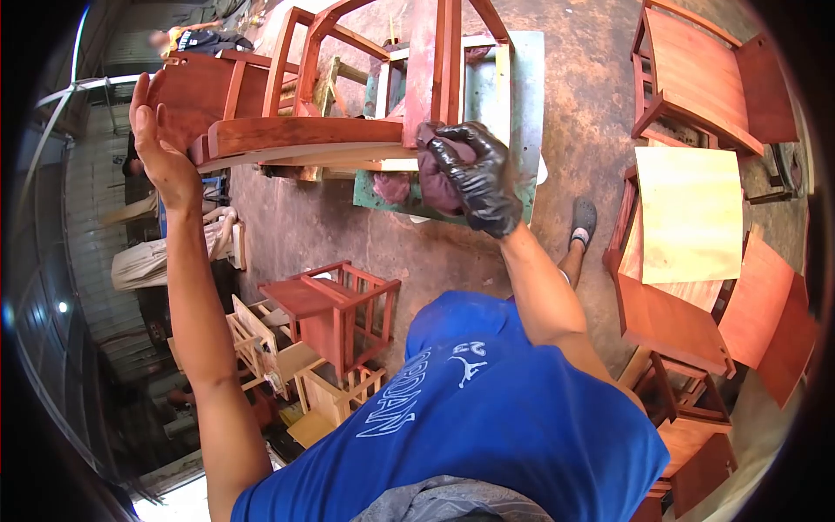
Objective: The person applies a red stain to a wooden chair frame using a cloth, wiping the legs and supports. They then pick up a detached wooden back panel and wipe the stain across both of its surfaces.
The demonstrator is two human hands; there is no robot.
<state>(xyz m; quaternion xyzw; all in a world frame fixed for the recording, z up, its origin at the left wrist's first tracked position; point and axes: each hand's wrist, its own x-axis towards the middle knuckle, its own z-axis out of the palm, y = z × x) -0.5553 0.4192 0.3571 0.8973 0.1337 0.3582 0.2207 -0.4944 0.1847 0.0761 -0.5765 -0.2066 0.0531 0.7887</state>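
A reddish-brown stained wooden chair (317, 134) lies tipped over in front of me, its legs and rails pointing away. My right hand (483, 178), in a wet black glove, closes around a bunched mauve rag (437, 184) and presses it at the right end of the chair's curved part. At the other end, my bare left hand (165, 157) is raised with fingers stretched, its palm beside the chair's corner. Below the chair, a second crumpled pinkish rag (391, 187) rests on a green-and-white board (529, 104).
Stained chairs (700, 74) stand at right, with a pale wood panel (691, 213) lying over one. Another red-brown chair (335, 309) and unfinished wooden chairs (322, 400) are at lower left. A person (204, 39) is at the upper left. Concrete floor (583, 113) lies between.
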